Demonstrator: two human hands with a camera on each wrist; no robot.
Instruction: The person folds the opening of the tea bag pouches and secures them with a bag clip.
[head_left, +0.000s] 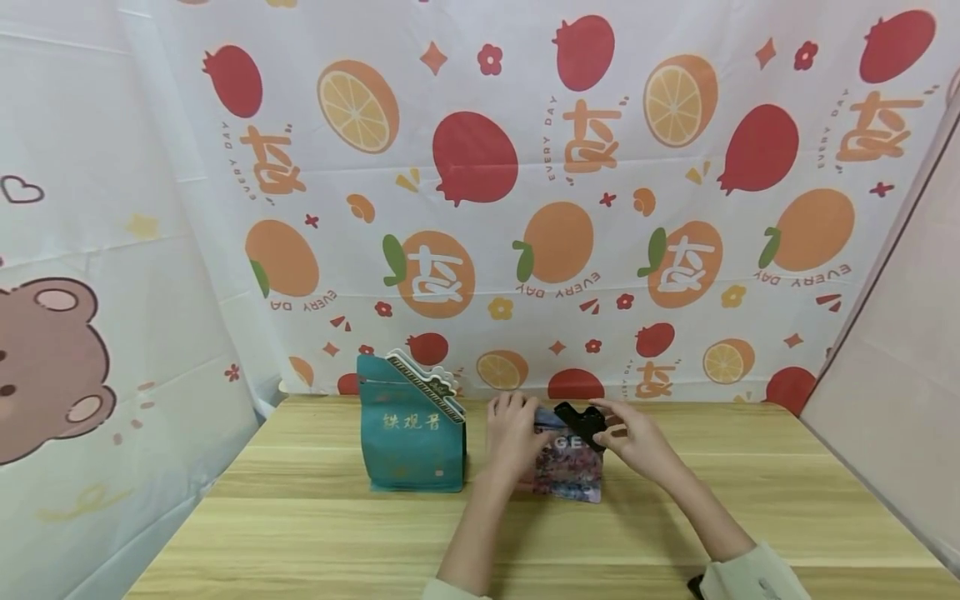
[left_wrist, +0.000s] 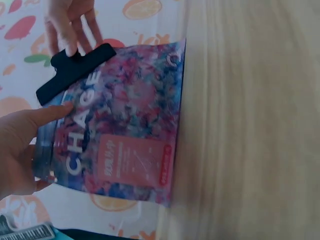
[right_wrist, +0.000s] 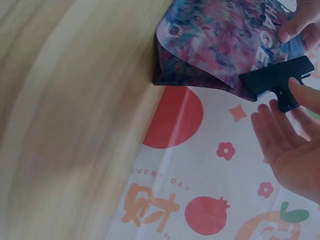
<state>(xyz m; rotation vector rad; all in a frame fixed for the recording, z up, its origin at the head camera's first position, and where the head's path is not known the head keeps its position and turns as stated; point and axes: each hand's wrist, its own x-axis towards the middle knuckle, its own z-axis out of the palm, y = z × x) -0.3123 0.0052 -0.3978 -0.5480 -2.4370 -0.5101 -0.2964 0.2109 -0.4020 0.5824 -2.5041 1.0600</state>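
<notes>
A colourful pink-and-blue pouch (left_wrist: 132, 95) with white lettering stands on the table near its back edge. At its top left, my left hand (head_left: 513, 433) pinches the pouch's top, thumb on the front and fingers behind. A wide black clip (left_wrist: 75, 72) sits slantwise over the pouch's top right corner. My right hand (head_left: 633, 437) holds this clip by its handle, with the thumb (right_wrist: 302, 95) on the near side and the other fingers behind. Part of the pouch's left side is hidden by my left hand in the head view.
Left of the pouch stands a teal tea bag (head_left: 408, 442) with gold characters, a white decorated clip (head_left: 427, 387) slanting across its top right corner. A fruit-patterned cloth (head_left: 480, 250) hangs behind the wooden table (head_left: 300, 517). A small dark object (head_left: 696, 586) shows beside the right sleeve.
</notes>
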